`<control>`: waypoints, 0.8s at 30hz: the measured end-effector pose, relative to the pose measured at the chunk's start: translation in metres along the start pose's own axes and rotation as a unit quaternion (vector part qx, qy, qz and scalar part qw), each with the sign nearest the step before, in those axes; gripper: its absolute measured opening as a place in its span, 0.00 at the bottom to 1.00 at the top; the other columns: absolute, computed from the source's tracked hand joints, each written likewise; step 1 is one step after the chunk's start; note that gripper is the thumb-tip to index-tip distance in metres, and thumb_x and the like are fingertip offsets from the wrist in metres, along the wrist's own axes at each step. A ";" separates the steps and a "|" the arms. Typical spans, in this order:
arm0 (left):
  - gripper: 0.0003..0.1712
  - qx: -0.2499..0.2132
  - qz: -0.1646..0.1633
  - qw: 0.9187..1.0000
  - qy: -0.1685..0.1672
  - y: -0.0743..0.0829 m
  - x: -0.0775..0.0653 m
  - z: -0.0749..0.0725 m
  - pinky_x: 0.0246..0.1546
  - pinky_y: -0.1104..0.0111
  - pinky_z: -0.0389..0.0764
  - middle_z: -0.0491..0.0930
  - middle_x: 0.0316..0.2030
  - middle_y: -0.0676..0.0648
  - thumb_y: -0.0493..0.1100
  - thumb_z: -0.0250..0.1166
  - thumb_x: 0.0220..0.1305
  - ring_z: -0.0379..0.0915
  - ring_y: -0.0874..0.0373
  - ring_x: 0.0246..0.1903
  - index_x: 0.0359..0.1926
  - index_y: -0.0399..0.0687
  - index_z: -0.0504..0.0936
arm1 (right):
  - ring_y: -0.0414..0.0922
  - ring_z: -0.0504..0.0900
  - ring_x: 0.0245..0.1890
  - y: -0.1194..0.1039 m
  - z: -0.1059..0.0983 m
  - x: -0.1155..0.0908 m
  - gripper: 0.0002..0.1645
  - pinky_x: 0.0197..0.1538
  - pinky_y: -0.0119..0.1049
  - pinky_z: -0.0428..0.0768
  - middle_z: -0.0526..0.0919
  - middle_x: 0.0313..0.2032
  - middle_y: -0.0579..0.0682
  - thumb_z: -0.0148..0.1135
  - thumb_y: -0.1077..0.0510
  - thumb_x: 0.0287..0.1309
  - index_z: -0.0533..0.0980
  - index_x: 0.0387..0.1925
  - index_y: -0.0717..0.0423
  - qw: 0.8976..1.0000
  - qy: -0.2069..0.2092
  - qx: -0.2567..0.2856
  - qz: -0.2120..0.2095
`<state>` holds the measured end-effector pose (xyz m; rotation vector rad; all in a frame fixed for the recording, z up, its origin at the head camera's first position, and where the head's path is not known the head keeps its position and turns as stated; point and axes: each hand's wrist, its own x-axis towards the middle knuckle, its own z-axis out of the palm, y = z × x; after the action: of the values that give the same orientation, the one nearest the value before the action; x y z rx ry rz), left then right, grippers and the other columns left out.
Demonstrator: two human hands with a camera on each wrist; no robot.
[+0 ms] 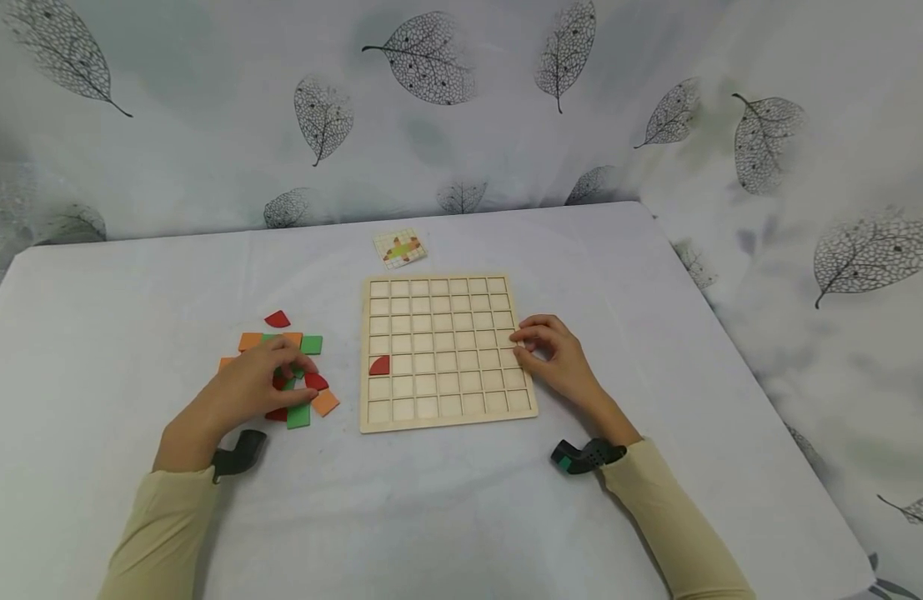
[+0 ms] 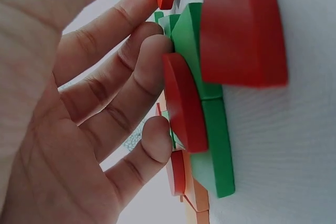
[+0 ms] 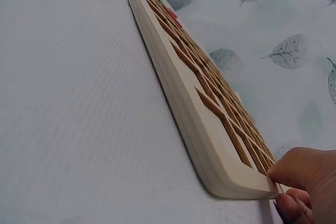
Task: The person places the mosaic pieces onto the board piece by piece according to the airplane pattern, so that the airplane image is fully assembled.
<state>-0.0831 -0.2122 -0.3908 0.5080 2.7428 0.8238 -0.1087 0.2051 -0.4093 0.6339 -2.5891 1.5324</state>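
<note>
My left hand (image 1: 254,379) is over a loose pile of flat wooden pieces. Its thumb and index finger pinch a red quarter-circle piece (image 1: 316,381), seen near the top of the left wrist view, where the thumb tip is hidden. Below the other fingers (image 2: 152,61) lie green squares (image 2: 218,145) and more red pieces (image 2: 186,106). A wooden grid board (image 1: 446,421) lies in the middle of the table, with one red quarter-circle (image 1: 380,365) in a cell of its left column. My right hand (image 1: 554,354) grips the board's right edge, thumb on top and fingers curled at the side.
Behind the board lies a small pattern card (image 1: 400,248) printed with a coloured figure on a grid. Orange squares (image 1: 325,403) and a stray red piece (image 1: 278,319) lie around the pile. A white cloth (image 1: 431,517) covers the table; a leaf-print curtain (image 1: 228,100) hangs behind.
</note>
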 end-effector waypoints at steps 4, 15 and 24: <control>0.11 -0.001 0.004 1.000 0.007 0.000 0.000 0.000 0.29 0.72 0.70 0.69 0.32 0.53 0.44 0.74 0.54 0.68 0.60 0.32 0.38 0.49 0.83 | 0.58 0.76 0.38 0.001 0.000 0.000 0.11 0.45 0.37 0.77 0.74 0.50 0.71 0.64 0.74 0.55 0.80 0.41 0.74 1.000 -0.002 -0.003 0.002; 0.16 -0.007 -0.012 1.000 0.010 0.003 0.001 -0.001 0.28 0.69 0.72 0.75 0.27 0.55 0.50 0.74 0.54 0.69 0.61 0.29 0.40 0.48 0.82 | 0.58 0.76 0.37 -0.001 -0.002 -0.001 0.11 0.44 0.34 0.77 0.74 0.50 0.71 0.64 0.75 0.54 0.80 0.41 0.74 1.000 -0.001 -0.007 0.005; 0.17 -0.004 -0.011 1.000 0.021 0.007 0.000 -0.006 0.28 0.67 0.72 0.76 0.28 0.54 0.51 0.73 0.55 0.71 0.59 0.29 0.39 0.49 0.78 | 0.59 0.76 0.37 0.000 -0.001 0.000 0.11 0.44 0.34 0.77 0.73 0.49 0.72 0.64 0.75 0.54 0.79 0.41 0.75 1.000 -0.001 0.001 0.000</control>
<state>-0.0831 -0.2097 -0.3824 0.4642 2.7774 0.8507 -0.1089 0.2057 -0.4087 0.6341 -2.5896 1.5349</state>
